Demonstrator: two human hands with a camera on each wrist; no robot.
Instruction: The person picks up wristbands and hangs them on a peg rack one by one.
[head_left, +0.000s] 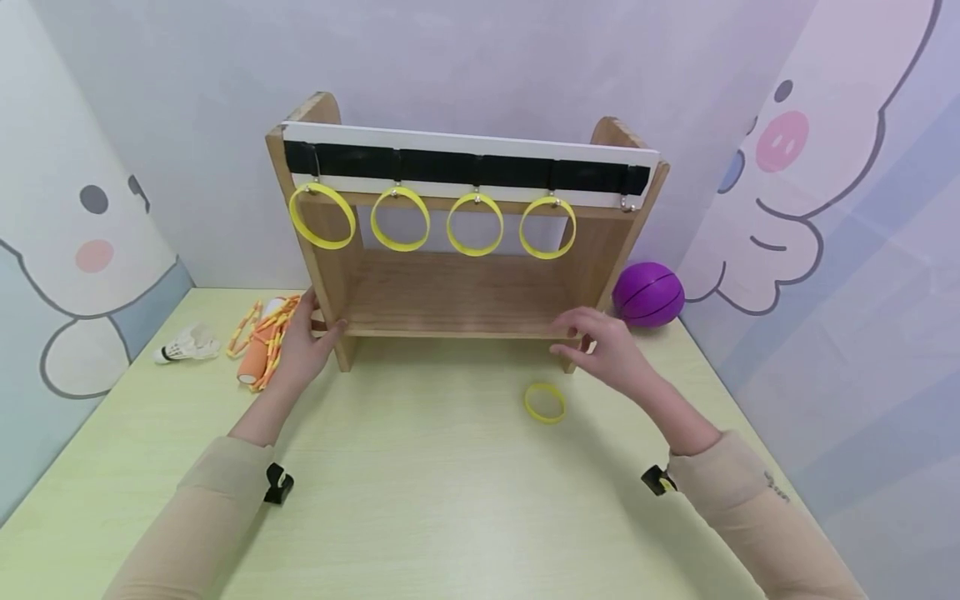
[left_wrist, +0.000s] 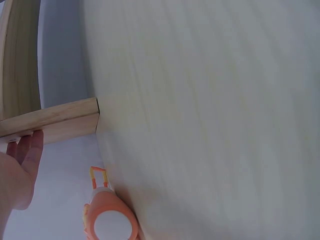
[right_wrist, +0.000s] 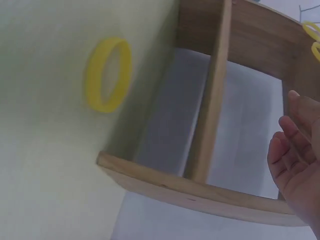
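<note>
A small wooden shelf (head_left: 465,292) stands on the table, a white board with a black strip (head_left: 442,164) across its top front. Several yellow rings (head_left: 476,252) hang from hooks along that strip; the rightmost hook (head_left: 628,202) carries no ring. My left hand (head_left: 303,346) grips the shelf's left side panel (left_wrist: 65,117), fingers on the outer face and thumb at the front. Close to the right side panel (head_left: 596,267) is my right hand (head_left: 603,350), fingers loosely bent and holding nothing. Below it, another yellow ring (head_left: 546,421) lies on the table.
Left of the shelf lie a shuttlecock (head_left: 183,346) and an orange-handled jump rope (head_left: 255,358). A purple ball (head_left: 648,294) sits at the right, by the printed wall (head_left: 480,67). The pale table (head_left: 420,500) extends toward me.
</note>
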